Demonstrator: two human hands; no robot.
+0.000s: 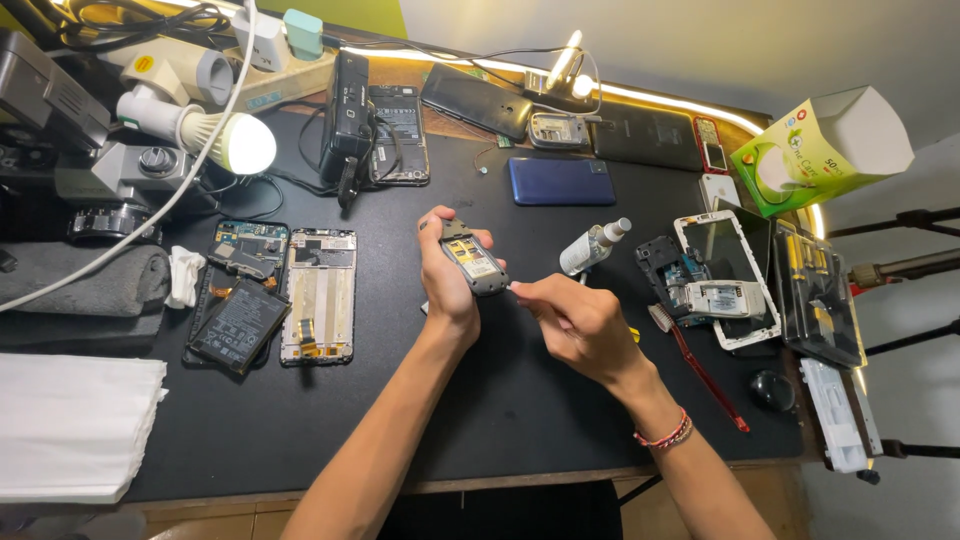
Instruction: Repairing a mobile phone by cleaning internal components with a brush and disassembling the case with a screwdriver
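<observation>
My left hand (446, 278) grips a small grey phone (473, 261) with its back cover off, inner parts facing up, held above the black mat (500, 400). My right hand (575, 322) is pinched shut on a thin tool whose pale tip touches the phone's lower right edge. A red bracelet sits on my right wrist.
Two opened phones (270, 295) lie left of my hands. A small white bottle (592, 247), a blue phone (560, 181), a dismantled white phone (720, 275) and a red-handled brush (700, 365) lie to the right. A lit bulb (235, 142), a microscope, cables and a green box (820, 150) ring the mat.
</observation>
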